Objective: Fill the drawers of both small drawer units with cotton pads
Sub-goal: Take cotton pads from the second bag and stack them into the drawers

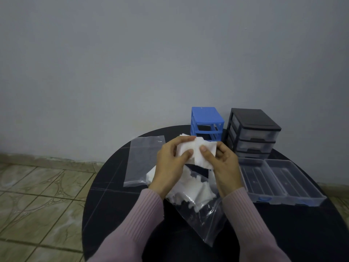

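Observation:
Both hands hold a small stack of white square cotton pads (196, 150) above the table's middle. My left hand (171, 163) grips its left side with thumb on top, and my right hand (222, 161) pinches its right side. Below them a heap of loose cotton pads (192, 188) spills from a clear plastic bag (205, 222). The blue drawer unit (206, 122) stands at the back with empty slots. Right of it is the black drawer unit (253, 129) with drawers in place. Two clear drawers (279, 180) lie pulled out on the table at the right.
An empty clear plastic bag (143, 159) lies flat at the left of the round black table (117, 201). A grey wall rises right behind the units. Tiled floor (37, 195) shows at the left below the table edge.

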`<state>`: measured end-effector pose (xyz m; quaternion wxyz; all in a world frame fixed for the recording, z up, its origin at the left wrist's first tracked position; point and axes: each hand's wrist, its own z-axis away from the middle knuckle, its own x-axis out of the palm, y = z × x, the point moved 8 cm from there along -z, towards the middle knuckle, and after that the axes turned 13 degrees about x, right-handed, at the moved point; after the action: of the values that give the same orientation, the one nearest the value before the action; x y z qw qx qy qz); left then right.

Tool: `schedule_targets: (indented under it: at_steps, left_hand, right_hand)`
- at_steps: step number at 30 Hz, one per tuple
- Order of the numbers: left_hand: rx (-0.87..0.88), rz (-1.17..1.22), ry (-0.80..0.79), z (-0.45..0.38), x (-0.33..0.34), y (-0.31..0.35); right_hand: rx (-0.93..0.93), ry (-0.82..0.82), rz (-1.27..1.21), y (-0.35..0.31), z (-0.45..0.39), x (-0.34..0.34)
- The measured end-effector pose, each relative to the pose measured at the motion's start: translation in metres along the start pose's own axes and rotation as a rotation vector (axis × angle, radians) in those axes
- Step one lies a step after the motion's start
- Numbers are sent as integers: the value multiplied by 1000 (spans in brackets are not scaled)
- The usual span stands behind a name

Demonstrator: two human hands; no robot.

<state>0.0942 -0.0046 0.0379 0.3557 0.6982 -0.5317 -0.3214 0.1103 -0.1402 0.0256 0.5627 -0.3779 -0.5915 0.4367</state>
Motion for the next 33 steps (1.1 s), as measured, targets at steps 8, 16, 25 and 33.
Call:
schedule_targets:
  at_steps: [8, 16, 25, 33]
  left_hand:
    - [81, -154, -59, 1, 5, 4]
    - [65, -208, -195, 5, 16, 2]
    - [-23, -40, -229, 5, 17, -3]
    - [32, 110, -142, 2, 15, 12]
  right_hand:
    - [-87, 110, -40, -7, 1, -8]
    - [-172, 167, 132, -8, 3, -11]
    - [-207, 247, 203, -6, 3, -16]
    - [-224, 47, 91, -3, 1, 0]
